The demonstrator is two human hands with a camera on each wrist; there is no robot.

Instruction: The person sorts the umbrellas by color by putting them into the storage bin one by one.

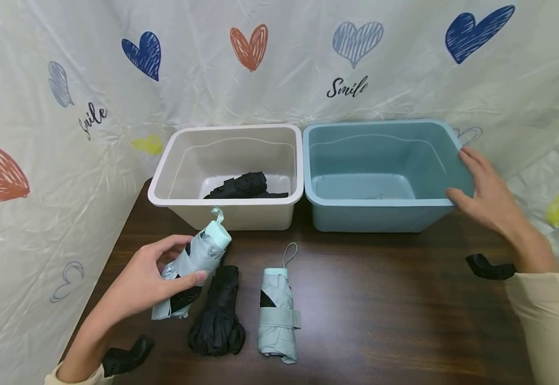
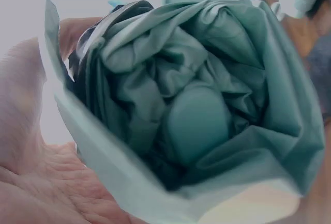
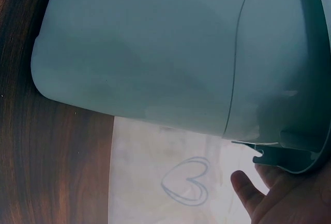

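Observation:
My left hand [image 1: 147, 278] grips a folded light blue umbrella [image 1: 202, 254], tilted up to the right, its capped end near the pale bin's front. The left wrist view looks into its bunched fabric [image 2: 139, 105]. Below it on the table lies a black folded umbrella [image 1: 217, 323]; to the right lies a second light blue umbrella [image 1: 278, 321], strapped, with a cord loop. My right hand [image 1: 493, 198] rests at the right front corner of the blue bin [image 1: 366, 216], thumb over the rim. In the right wrist view, fingers [image 3: 247, 190] show beside the bin's rim.
A pale bin [image 1: 231, 214] stands left of the blue one, rims nearly touching, with a black folded umbrella [image 1: 241, 186] inside. Behind both hangs a white cloth [image 1: 289, 96] printed with hearts. The dark wooden table [image 1: 380, 310] extends in front.

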